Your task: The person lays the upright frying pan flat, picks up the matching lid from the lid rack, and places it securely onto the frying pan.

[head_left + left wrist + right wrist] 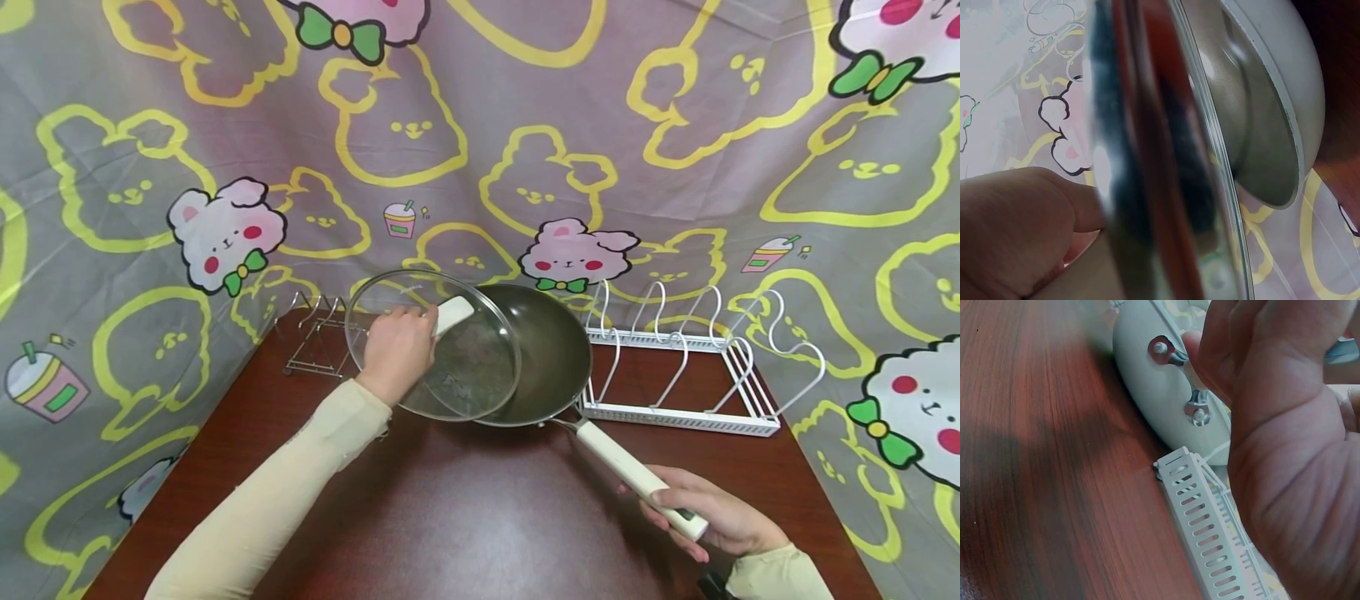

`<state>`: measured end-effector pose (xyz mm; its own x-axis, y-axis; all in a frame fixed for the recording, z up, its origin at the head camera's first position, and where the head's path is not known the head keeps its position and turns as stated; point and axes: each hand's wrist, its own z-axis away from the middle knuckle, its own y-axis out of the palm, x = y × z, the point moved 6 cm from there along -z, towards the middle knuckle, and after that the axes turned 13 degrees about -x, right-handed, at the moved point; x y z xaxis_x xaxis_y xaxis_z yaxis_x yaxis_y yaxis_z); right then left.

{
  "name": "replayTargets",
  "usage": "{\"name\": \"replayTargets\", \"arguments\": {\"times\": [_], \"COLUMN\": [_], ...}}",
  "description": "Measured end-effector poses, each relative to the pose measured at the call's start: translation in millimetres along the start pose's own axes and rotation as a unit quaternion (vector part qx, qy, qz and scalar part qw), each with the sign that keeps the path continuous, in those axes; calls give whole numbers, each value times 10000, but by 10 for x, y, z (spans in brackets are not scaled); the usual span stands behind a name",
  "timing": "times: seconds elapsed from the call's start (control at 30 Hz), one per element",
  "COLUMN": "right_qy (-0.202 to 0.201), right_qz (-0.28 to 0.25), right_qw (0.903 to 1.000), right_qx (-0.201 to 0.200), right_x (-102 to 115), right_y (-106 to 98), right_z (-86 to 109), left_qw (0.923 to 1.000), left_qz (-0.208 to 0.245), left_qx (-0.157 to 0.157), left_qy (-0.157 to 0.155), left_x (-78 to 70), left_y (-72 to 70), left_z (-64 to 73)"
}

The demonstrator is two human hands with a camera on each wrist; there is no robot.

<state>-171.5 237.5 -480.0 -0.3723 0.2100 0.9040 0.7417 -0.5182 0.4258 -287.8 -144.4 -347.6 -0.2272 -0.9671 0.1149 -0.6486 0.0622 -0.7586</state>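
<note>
My left hand (400,350) grips the cream handle (454,316) of a glass lid (480,367), which is tilted and overlaps the left part of the pan in the head view. In the left wrist view the metal-edged lid (1147,150) stands close beside the open mouth of the pan (1272,144). By its long cream handle (618,462), my right hand (712,508) holds the dark-lined frying pan (551,358). The right wrist view shows the pan's pale outside (1141,375) with two rivets where the handle joins.
A white slotted rack (675,412) with curved dividers stands on the right of the brown table (480,517), right by the pan. At the back left is a small metal wire rack (311,358). A patterned curtain (480,125) hangs around the table.
</note>
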Motion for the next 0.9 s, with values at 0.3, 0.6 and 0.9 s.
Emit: {"name": "replayTargets", "arguments": {"times": [0.3, 0.6, 0.9], "right_qy": [-21, -2, -19], "right_qz": [85, 105, 72], "right_qw": [9999, 9999, 9998], "right_qx": [-74, -132, -172], "right_x": [16, 19, 6], "right_y": [5, 22, 2], "right_z": [11, -10, 4], "left_qw": [10000, 10000, 10000], "left_qz": [31, -32, 19], "left_qx": [-63, -31, -5], "left_qy": [39, 2, -21], "left_x": [-28, -61, -87], "left_y": [15, 18, 21], "left_z": [-15, -22, -32]}}
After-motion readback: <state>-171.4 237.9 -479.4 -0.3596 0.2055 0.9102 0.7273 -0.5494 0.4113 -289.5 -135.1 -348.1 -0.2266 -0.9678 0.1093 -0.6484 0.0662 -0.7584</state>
